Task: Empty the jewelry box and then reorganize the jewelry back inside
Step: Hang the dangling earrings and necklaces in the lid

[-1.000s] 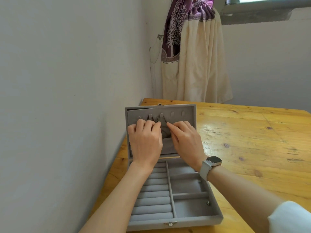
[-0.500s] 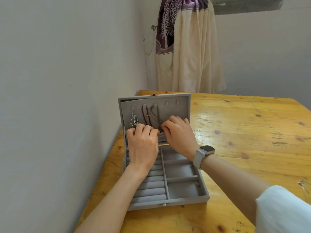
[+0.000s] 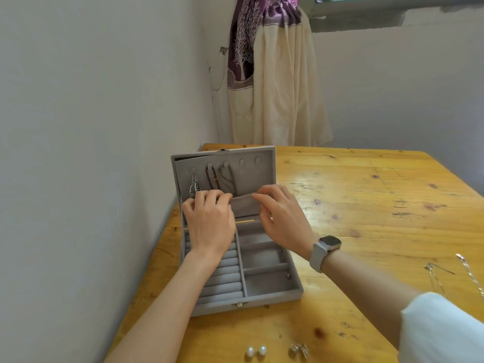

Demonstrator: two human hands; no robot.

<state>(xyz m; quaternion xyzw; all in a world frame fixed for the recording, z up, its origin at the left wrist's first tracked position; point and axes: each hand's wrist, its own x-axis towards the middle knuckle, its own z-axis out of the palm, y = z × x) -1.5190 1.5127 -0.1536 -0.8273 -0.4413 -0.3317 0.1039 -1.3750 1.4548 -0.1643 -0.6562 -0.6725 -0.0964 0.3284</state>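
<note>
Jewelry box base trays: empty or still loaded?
Nearly empty. The box is open; its ring rolls are bare, and the right compartments hold only a couple of tiny dark bits, too small to identify.

The jewelry box [image 3: 272, 297] is lined in soft grey all over. The table [image 3: 366, 205] is coloured a warm yellow-orange, and dark brown knots are dotted over it. Two white pearl earrings [image 3: 256, 351] are seen near its front edge. The watch [image 3: 324, 251] is made up of a pale grey band and a dark face. The curtain [image 3: 282, 87] is coloured cream, with a purple part that is patterned with white trees. The wall [image 3: 91, 127] is painted plain white. The sleeve [image 3: 442, 328] is white.
</note>
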